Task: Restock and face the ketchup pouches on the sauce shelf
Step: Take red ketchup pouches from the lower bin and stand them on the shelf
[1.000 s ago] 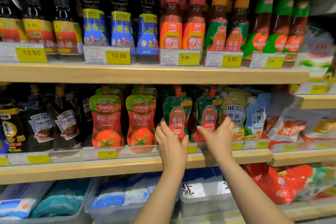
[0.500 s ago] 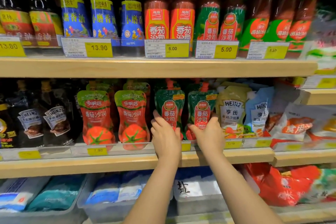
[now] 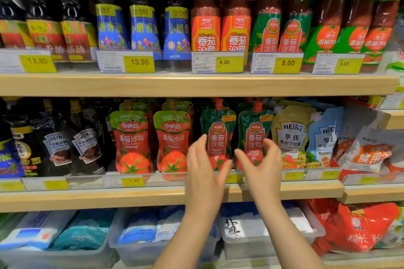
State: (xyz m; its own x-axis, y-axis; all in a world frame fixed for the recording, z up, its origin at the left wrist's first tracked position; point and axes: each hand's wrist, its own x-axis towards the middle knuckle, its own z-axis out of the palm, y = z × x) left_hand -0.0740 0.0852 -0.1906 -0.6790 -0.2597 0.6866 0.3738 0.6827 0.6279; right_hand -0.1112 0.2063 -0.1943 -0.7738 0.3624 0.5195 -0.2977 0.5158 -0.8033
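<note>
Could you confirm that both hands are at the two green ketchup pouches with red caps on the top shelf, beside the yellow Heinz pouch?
Not quite: the head view shows the left hand and right hand at the two green ketchup pouches with red caps on the middle shelf, not the top one. The yellow Heinz pouch is indeed beside them.
</note>
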